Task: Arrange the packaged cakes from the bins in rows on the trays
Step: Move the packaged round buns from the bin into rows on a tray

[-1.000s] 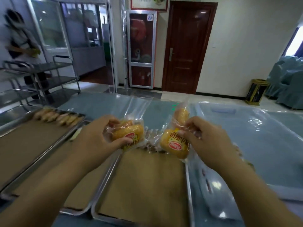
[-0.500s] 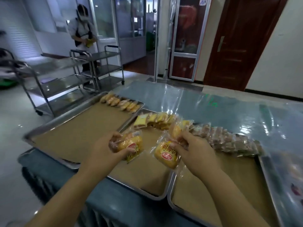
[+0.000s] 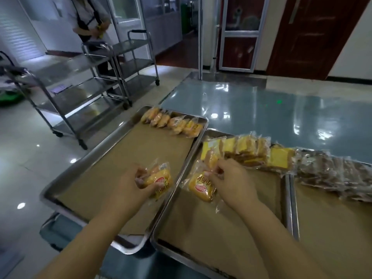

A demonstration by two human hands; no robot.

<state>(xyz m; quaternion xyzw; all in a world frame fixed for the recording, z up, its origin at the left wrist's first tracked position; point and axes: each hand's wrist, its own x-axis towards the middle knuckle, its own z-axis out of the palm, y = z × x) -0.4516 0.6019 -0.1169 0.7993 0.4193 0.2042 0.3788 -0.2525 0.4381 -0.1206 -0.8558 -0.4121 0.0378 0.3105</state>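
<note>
My left hand grips packaged yellow cakes above the left tray, which is lined with brown paper. My right hand holds two more packaged cakes over the left part of the middle tray. A row of several yellow cakes lies along the far edge of the left tray. Square yellow cakes line the far edge of the middle tray. Brown packaged cakes lie in a row at the far edge of the right tray.
The trays sit on a blue glossy table; the left tray overhangs its corner. Steel trolleys stand on the floor to the left, with a person behind them. A dark wooden door is at the back.
The view has swung left and down onto the trays. Both hands have come down with their cakes, from chest height to just above the left and middle trays.
</note>
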